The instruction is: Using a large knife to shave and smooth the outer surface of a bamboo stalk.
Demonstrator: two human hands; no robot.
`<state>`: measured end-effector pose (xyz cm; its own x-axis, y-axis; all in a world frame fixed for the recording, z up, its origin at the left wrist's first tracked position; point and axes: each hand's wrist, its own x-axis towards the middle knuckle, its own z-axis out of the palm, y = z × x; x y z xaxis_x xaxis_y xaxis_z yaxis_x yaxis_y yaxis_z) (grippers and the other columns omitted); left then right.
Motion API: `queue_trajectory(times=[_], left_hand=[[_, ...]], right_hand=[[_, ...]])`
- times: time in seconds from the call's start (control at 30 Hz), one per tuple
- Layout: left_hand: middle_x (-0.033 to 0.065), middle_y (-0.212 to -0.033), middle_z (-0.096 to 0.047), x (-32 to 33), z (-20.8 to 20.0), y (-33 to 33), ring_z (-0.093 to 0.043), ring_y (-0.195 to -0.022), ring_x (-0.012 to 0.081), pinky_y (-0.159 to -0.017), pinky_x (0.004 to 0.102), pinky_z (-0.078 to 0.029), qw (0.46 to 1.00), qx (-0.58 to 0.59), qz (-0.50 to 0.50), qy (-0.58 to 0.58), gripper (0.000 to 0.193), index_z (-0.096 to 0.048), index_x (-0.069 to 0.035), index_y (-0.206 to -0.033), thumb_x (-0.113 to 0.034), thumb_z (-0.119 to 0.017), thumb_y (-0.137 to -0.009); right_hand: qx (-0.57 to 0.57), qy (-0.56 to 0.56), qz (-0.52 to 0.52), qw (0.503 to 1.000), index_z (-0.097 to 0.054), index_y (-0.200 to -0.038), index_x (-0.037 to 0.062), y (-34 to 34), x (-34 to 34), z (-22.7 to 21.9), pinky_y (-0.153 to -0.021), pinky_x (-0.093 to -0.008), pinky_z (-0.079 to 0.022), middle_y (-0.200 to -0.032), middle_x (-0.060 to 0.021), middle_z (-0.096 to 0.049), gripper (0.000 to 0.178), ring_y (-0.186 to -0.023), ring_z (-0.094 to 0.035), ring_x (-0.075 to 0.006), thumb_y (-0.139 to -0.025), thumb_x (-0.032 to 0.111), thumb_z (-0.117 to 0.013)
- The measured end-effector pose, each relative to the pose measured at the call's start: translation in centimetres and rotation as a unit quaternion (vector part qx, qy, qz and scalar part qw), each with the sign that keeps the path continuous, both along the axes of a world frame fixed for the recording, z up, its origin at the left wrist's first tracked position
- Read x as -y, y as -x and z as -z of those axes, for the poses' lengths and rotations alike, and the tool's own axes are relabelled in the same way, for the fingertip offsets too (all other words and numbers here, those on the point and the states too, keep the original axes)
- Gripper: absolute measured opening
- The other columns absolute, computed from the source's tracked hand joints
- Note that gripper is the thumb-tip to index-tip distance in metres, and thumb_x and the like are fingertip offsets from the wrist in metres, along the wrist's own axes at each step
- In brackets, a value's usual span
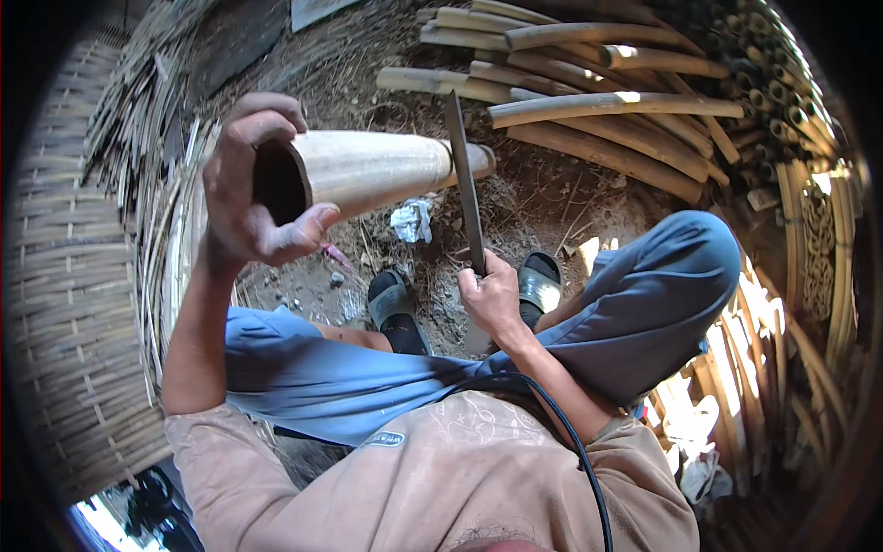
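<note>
A pale bamboo tube point(377, 170) lies nearly level in front of me, its dark hollow end toward my left. My left hand point(246, 184) is wrapped round that end, thumb below and fingers above. My right hand point(492, 293) grips a long, dark machete point(467, 184) low down, and its handle is hidden in the fist. The blade stands almost upright and crosses the tube near its far right end, by a node. Whether the blade touches the tube I cannot tell.
Cut bamboo poles point(616, 106) lie piled at the far right, with more stacked tubes point(782, 87) beyond. Thin strips point(138, 110) and a woven bamboo panel point(74, 258) line the left. A crumpled white wrapper point(411, 221) is on the dirt near my sandals point(391, 299). A black cable point(570, 428) crosses my shirt.
</note>
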<state>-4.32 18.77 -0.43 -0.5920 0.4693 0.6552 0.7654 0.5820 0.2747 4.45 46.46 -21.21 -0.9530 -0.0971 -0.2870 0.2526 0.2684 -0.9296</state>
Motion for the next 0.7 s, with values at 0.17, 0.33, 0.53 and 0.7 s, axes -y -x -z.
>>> queue_trajectory(times=[0.17,0.33,0.53,0.7], left_hand=[[0.0226,-0.107,-0.06,4.1,0.2,0.6,-0.062,-0.092,0.0267,-0.078,0.0382,-0.053,0.996,0.067,-0.053,-0.039,0.065,-0.054,0.002,-0.118,-0.029,-0.074,-0.064],[0.0257,-0.108,-0.06,4.4,1.4,2.2,-0.062,-0.094,0.0306,-0.082,0.0421,-0.054,0.988,0.101,-0.113,-0.029,0.069,-0.056,0.003,-0.12,-0.05,-0.069,-0.077],[0.0276,-0.109,-0.059,5.3,3.0,3.3,-0.062,-0.095,0.036,-0.079,0.0461,-0.054,0.985,0.118,-0.123,-0.041,0.083,-0.051,0.004,-0.128,-0.067,-0.064,-0.086],[0.0324,-0.12,-0.057,6.4,2.1,3.5,-0.063,-0.102,0.0443,-0.087,0.0542,-0.057,0.985,0.125,-0.117,-0.037,0.098,-0.046,0.008,-0.139,-0.075,-0.055,-0.088]], right_hand=[[-0.005,-0.022,0.001,1.0,-0.071,-0.106,0.0015,0.6,2.5,2.5,-0.062,-0.0364,-0.051,-0.074,-0.0159,-0.069,0.023,-0.062,-0.067,-0.0232,-0.087,0.009,-0.063],[0.024,-0.019,0.061,0.998,-0.069,-0.105,-0.0012,1.1,2.8,6.3,-0.055,-0.0283,-0.045,-0.069,-0.0012,-0.061,0.019,-0.058,-0.053,-0.0078,-0.091,0.009,-0.061],[0.143,0.02,0.093,0.985,-0.07,-0.111,0.0002,-0.6,2.1,7.2,-0.049,-0.0246,-0.043,-0.066,0.0026,-0.059,0.022,-0.052,-0.054,-0.0054,-0.093,0.007,-0.06],[0.175,0.005,0.091,0.98,-0.073,-0.109,0.0013,-4.8,-0.4,6.1,-0.05,-0.0258,-0.045,-0.063,0.0024,-0.059,0.018,-0.053,-0.054,-0.0055,-0.096,0.011,-0.063]])
